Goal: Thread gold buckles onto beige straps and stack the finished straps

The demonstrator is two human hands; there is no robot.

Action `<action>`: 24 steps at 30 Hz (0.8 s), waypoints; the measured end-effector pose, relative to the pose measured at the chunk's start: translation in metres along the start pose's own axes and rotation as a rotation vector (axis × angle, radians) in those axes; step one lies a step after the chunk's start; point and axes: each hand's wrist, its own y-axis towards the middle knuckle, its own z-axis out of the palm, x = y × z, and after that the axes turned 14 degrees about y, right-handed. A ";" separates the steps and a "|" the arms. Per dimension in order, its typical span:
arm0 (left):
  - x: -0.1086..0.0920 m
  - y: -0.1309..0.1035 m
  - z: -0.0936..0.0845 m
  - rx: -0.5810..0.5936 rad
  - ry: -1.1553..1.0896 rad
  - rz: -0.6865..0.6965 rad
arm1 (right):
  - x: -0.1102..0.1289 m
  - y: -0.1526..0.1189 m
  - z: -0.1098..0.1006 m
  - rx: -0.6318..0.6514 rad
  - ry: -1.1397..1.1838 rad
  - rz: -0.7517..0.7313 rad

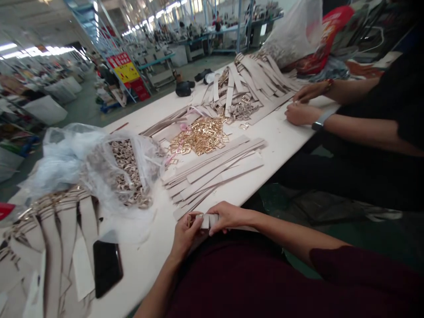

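My left hand (185, 232) and my right hand (227, 216) meet at the near edge of the white table (285, 132). Between them they hold a beige strap (208, 221). A gold buckle (191, 219) sits at the strap's left end, by my left fingers. Just beyond my hands lies a loose stack of beige straps (215, 170). A heap of gold buckles (200, 137) lies behind that stack.
A clear plastic bag of buckles (127, 172) sits left of the straps. Finished straps with buckles (56, 238) and a black phone (106, 266) lie at the near left. A co-worker's hands (303, 106) work at a strap pile (251, 81) at the far right.
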 end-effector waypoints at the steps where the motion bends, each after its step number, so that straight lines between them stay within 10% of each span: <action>1: 0.001 0.000 0.002 -0.003 0.036 0.027 | -0.002 0.004 0.004 -0.019 0.020 0.001; 9: 0.001 -0.003 0.003 -0.158 0.538 0.336 | -0.002 0.011 0.019 -0.174 0.009 -0.029; 24: 0.000 -0.016 0.009 -0.060 0.156 0.163 | -0.014 -0.013 0.015 -0.054 0.222 0.059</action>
